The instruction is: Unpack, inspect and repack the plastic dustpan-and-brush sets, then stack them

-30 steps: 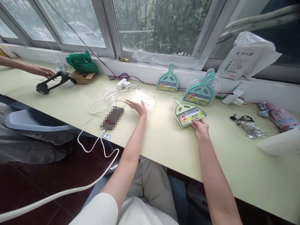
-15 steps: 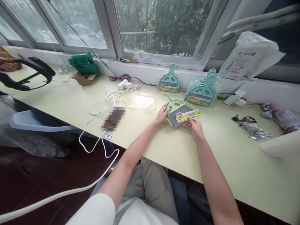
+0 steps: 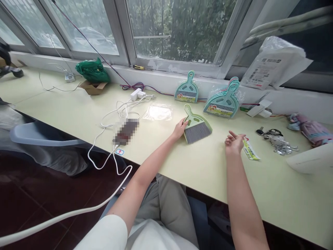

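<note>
My left hand (image 3: pixel 180 128) grips the left edge of a small green dustpan (image 3: pixel 195 120), which has a grey-bristled brush (image 3: pixel 198 132) nested in it. To the right, my right hand (image 3: pixel 234 142) is off the dustpan, palm turned up, with its fingers apart. A printed label card (image 3: pixel 250 149) lies just right of that hand, touching or almost touching it. Behind the green set, one wrapped teal dustpan set (image 3: pixel 186 92) leans at the wall, and a stack of similar sets (image 3: pixel 223 100) stands to its right.
A clear plastic bag (image 3: pixel 158 112), white cables (image 3: pixel 102 125) and a blurred dark device (image 3: pixel 126 132) lie left of my hands. Farther left is a green bag (image 3: pixel 93 70) on a cardboard box (image 3: pixel 93 87). Keys (image 3: pixel 282 144) and a pink folded item (image 3: pixel 313 131) are at right.
My right hand has moved right, away from the dustpan. The label card has gone from the brush to the table on the right. At far left, another person's hand and a black headband-like object have left view.
</note>
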Tool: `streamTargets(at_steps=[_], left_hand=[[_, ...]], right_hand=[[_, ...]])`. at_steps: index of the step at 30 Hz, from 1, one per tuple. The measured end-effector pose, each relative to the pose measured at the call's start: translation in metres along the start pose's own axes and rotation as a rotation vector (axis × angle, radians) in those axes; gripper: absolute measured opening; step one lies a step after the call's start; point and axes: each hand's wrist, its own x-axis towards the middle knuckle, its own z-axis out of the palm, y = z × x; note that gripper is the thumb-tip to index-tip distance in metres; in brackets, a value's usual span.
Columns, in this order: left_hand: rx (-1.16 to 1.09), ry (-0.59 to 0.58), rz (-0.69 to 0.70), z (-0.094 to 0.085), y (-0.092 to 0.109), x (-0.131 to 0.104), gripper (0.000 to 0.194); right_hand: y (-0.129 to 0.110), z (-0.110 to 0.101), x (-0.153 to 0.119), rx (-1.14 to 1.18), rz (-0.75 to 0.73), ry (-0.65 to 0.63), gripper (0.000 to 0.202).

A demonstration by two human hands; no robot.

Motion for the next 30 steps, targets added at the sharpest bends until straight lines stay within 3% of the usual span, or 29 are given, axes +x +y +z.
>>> streamTargets(at_steps=[2,4,7,17,30], left_hand=[[0.030,-0.070,0.058,0.008,0.007,-0.007,0.043],[0.056,-0.123,0.113,0.014,0.013,-0.014,0.044],[0.088,-0.162,0.152,0.018,0.019,-0.021,0.043],[0.096,-0.233,0.193,0.012,0.030,-0.010,0.037],[0.511,-0.022,0.322,0.009,0.053,-0.026,0.038]], right_hand=[[0.003,0.021,-0.024,-0.316,-0.314,-0.018,0.048],[0.006,0.041,-0.048,-0.648,-0.644,-0.122,0.038],[0.010,0.058,-0.070,-0.938,-0.869,-0.150,0.033],[0.008,0.051,-0.054,-0.857,-0.820,-0.155,0.043],[-0.005,0.054,-0.073,-0.854,-0.950,-0.060,0.042]])
